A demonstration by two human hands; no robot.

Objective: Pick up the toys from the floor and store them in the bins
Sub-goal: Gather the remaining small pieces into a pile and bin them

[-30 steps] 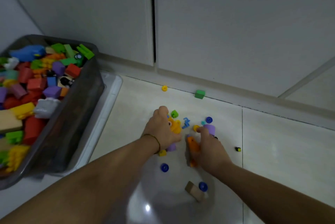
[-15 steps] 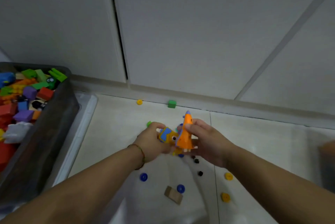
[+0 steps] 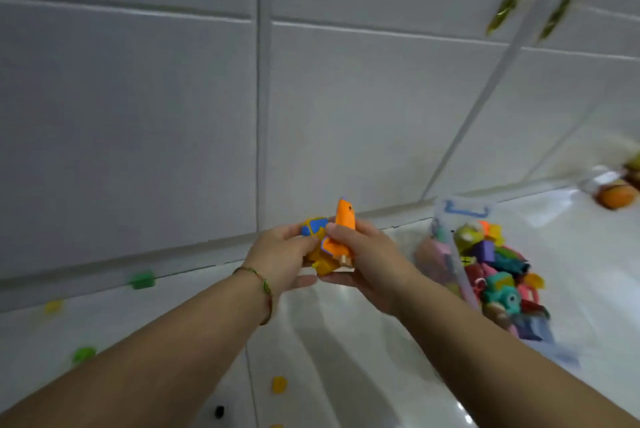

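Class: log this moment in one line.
left hand: grips yellow toy | right hand: grips orange toy | clear bin: on right | green block: on floor

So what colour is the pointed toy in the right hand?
Orange; the pointed toy shows best in the head view.

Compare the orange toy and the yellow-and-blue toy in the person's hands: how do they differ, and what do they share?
Colour: the orange toy is mostly orange; the yellow-and-blue toy has blue patches on yellow.
Shape: the orange toy is long and points up; the yellow-and-blue toy looks chunkier.
Hold: the right hand grips the orange toy, the left hand the yellow-and-blue toy.
Both are held above the floor, close together.
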